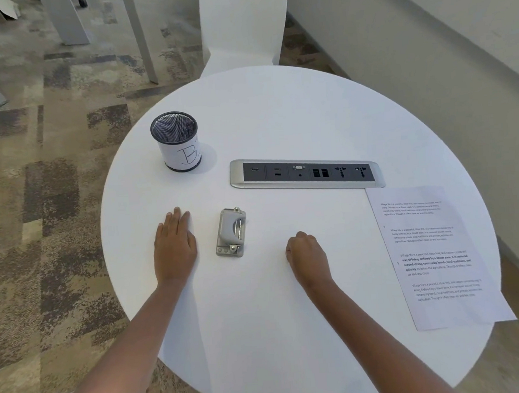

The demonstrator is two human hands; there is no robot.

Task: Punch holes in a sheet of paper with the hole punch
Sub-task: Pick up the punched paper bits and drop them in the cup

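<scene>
Paper point(435, 255), printed, lying at the table's point(278, 119) three o'clock edge with its near corner hanging over the rim, well apart from both hands; hole punch point(231, 232) at centre, between them, untouched. Left hand point(174, 247) flat, fingers spread on the tabletop at nine o'clock of the punch; right hand point(307, 254) curled loosely shut at four o'clock, pinching nothing. Best next, probably: reach right to three o'clock, slide the sheet in rather than lift it, square one edge fully into the punch's slot, steady the base, then press.
</scene>
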